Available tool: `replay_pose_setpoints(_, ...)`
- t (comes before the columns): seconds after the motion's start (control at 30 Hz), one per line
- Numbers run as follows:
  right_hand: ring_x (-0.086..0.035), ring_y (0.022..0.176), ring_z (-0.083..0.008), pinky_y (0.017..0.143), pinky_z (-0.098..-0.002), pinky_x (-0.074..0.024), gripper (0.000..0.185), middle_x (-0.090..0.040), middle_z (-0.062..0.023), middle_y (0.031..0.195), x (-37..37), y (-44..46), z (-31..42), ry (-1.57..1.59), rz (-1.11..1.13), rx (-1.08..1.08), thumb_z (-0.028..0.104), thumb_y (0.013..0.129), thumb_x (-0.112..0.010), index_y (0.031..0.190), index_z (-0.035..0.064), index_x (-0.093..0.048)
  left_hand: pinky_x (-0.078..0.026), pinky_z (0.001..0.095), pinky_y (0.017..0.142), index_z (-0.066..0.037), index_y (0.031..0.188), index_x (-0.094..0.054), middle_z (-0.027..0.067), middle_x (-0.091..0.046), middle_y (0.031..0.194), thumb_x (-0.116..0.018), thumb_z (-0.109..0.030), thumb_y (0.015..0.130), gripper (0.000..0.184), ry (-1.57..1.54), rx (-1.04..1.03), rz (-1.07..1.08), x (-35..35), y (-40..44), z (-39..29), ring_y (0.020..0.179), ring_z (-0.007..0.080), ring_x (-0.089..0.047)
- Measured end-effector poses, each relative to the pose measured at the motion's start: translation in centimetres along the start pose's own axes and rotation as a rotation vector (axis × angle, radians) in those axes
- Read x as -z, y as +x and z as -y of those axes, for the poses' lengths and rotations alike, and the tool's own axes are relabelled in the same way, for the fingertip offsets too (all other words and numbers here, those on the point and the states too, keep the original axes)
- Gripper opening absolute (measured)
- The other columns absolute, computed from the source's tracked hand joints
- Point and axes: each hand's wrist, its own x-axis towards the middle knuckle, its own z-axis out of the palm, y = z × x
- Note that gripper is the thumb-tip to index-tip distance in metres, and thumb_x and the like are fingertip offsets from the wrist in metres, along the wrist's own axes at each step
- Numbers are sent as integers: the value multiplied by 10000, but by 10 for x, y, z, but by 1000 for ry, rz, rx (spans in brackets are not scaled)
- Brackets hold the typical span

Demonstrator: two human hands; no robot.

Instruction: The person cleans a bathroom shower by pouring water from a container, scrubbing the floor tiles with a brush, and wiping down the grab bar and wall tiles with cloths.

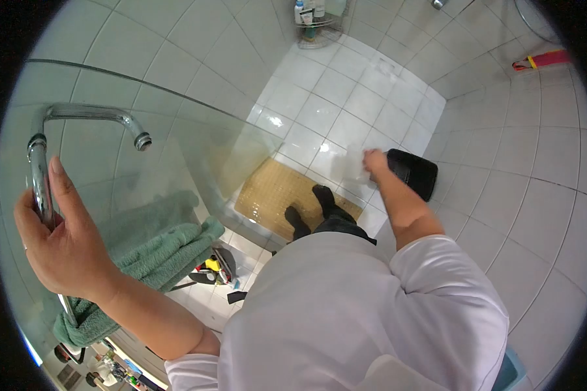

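Observation:
My left hand (72, 234) is wrapped round a chrome bar (40, 173) on the glass panel, at the left. A green towel (169, 257) hangs over the lower part of this bar, below and right of the hand. The bar's upper end bends to the right and stops at a round tip. My right hand (374, 161) is lowered over the white floor tiles, its fingers curled; whether it holds anything is hidden. Just right of that hand lies a flat black object (416, 174), partly behind my forearm.
My feet are on a tan mat (261, 192). A corner shelf (319, 26) holds bottles at the top. A red item (544, 60) hangs on the right wall. Beyond the glass is a dark container (223, 264) of mixed items. A blue tub (510, 371) shows lower right.

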Motion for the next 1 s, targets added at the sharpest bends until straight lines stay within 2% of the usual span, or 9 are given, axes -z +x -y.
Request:
replay_pose_setpoints(0.07,-567,555,-242,543,-342,-459,285,-572,-159,675,30,31,-17,-263,-192,175,266,785,-449,753,-4,-534,-282,168,374,-116,698,-572,-68,-489,485,-618,-451,679,339,-23,-5,-37,0,0,-3,401,18,-403)
replay_pose_setpoints(0.1,-564,625,-268,579,-361,-449,274,-569,-180,728,37,58,-30,-283,-321,56,256,776,-459,733,-4,-531,-282,168,374,-116,698,-572,-68,-489,485,-618,-451,679,339,-24,-8,-37,1,0,-3,401,18,-403)
replay_pose_setpoints(0.17,-555,728,-291,613,-376,-439,294,-567,-190,796,103,50,-5,217,-343,-198,281,773,-468,758,-6,-530,-287,165,375,-111,701,-571,-62,-493,490,-615,-452,682,345,11,-24,-36,1,0,-1,399,20,-408)
replay_pose_setpoints(0.23,-550,768,-302,650,-370,-433,296,-572,-188,829,140,56,-3,35,-465,-103,295,767,-479,808,6,-530,-292,167,375,-111,706,-573,-59,-500,496,-614,-456,680,348,19,-17,-26,0,0,3,398,24,-414)
replay_pose_setpoints(0.37,-539,784,-315,679,-367,-419,282,-568,-191,813,197,20,28,315,-688,-211,258,757,-496,843,-9,-526,-308,178,375,-112,723,-581,-53,-520,510,-610,-472,675,364,14,-34,-47,0,-1,4,403,39,-437)
replay_pose_setpoints(0.47,-536,763,-311,674,-369,-410,252,-561,-187,796,202,11,23,524,-799,-216,223,753,-504,838,-14,-522,-369,237,429,-124,806,-587,-3,-545,547,-578,-487,693,380,27,43,23,0,-1,4,459,101,-502)
replay_pose_setpoints(0.6,-538,743,-294,665,-357,-411,251,-559,-171,774,173,-3,-4,545,-892,-133,231,760,-503,837,-7,-517,-326,185,380,-108,722,-584,-47,-534,518,-609,-478,672,374,18,2,-28,0,0,2,413,49,-463)
replay_pose_setpoints(0.9,-561,647,-272,589,-352,-433,210,-560,-158,703,26,-102,-64,204,-493,-231,211,770,-497,769,2,-485,-329,247,387,-122,790,-584,-4,-479,469,-569,-517,683,410,66,2,-40,-3,-2,5,404,107,-447)
replay_pose_setpoints(1.0,-568,583,-218,521,-326,-445,199,-554,-138,653,-8,-95,-90,352,-245,-315,201,766,-492,777,2,-482,-327,254,384,-124,785,-585,-4,-477,470,-570,-518,681,407,28,25,-34,-2,-2,4,402,114,-448)
